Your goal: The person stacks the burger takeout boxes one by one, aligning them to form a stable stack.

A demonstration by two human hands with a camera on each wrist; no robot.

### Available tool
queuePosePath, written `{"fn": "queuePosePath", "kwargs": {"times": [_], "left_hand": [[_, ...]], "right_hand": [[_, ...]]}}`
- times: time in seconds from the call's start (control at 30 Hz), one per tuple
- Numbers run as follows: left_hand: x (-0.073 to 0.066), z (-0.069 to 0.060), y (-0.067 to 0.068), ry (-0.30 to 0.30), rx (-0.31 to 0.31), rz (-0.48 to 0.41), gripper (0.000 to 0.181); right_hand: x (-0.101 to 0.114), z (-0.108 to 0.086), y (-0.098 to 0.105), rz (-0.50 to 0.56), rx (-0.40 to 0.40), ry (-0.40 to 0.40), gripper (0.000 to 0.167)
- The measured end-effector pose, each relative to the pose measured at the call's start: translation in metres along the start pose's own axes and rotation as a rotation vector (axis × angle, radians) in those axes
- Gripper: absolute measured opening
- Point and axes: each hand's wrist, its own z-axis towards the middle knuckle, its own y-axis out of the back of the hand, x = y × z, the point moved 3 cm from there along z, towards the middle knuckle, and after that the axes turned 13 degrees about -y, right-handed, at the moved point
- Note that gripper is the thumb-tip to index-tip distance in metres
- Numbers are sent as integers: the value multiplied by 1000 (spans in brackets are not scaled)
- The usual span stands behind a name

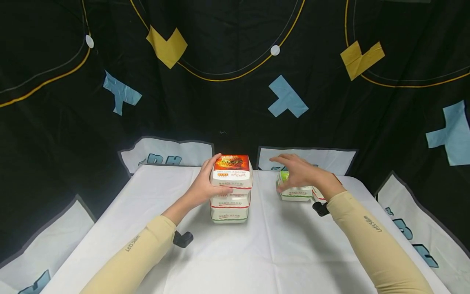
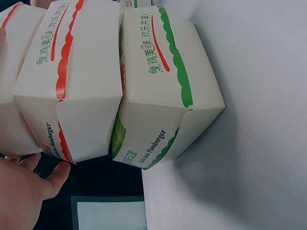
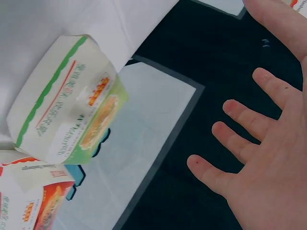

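A stack of three hamburger boxes stands mid-table. The top box (image 1: pixel 233 174) has a red burger picture on its lid, the middle box (image 2: pixel 67 76) has red trim, and the bottom box (image 2: pixel 165 72) has green trim. My left hand (image 1: pixel 203 188) grips the top box from its left, thumb across the front and fingers toward the back. To the right, my right hand (image 1: pixel 302 173) hovers above a green-trimmed hamburger box (image 3: pixel 67 98), its fingers spread and apart from the box in the right wrist view. Beside that box sits a red-trimmed hamburger box (image 3: pixel 29 191), partly hidden by my wrist in the head view.
The boxes stand on a white-covered table (image 1: pixel 235 261). Behind it hangs a black cloth (image 1: pixel 227 110) with yellow and blue tape pieces. White lettered panels (image 1: pixel 176 151) line the table's far side and its flanks.
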Motion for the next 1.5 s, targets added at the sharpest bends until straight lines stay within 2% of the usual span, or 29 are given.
{"fn": "queuePosePath", "kwargs": {"times": [0.7,0.93,1.13,1.5], "left_hand": [[2,-1,0,1,-3,-3,109],[1,-1,1,2,-3,0,108],[1,-2,4,12,-13,1,109],[2,0,1,14,-3,1,109]], "right_hand": [[-38,14,-28,-5,32,-34,96],[-41,15,-30,1,41,-28,97],[-41,19,-32,-10,69,-57,99],[-57,30,-49,-49,89,-109,103]]}}
